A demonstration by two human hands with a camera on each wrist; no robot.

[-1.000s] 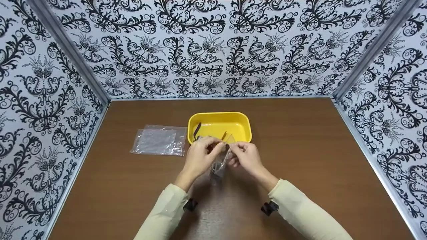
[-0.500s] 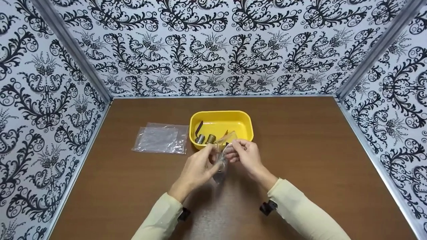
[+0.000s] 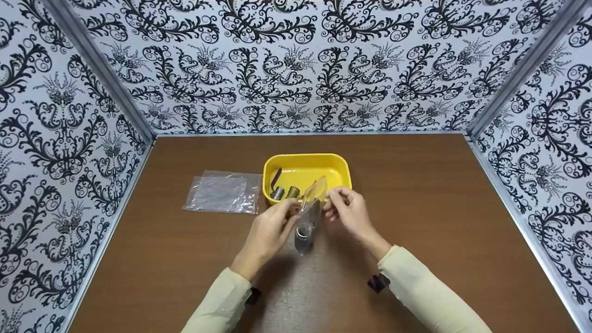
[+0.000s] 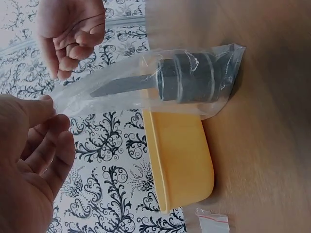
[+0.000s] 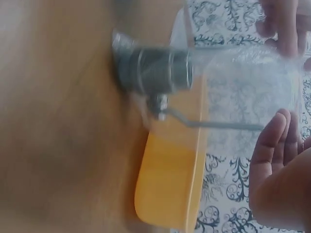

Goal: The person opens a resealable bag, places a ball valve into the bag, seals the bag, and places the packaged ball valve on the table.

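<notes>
Two hands (image 3: 264, 230) (image 3: 353, 212) flank a clear bag (image 4: 136, 99) holding a metal valve (image 4: 187, 77).

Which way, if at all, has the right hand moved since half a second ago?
Yes, slightly to the person's right: against the tray, which keeps its place in the head view, the right hand now sits a little farther right.

A small booth-like workstation: panels (image 3: 296, 69) with black-and-white scrollwork, joined by grey metal strips (image 3: 518, 69), enclose a brown wood-look worktop (image 3: 416, 185) on three sides.
</notes>
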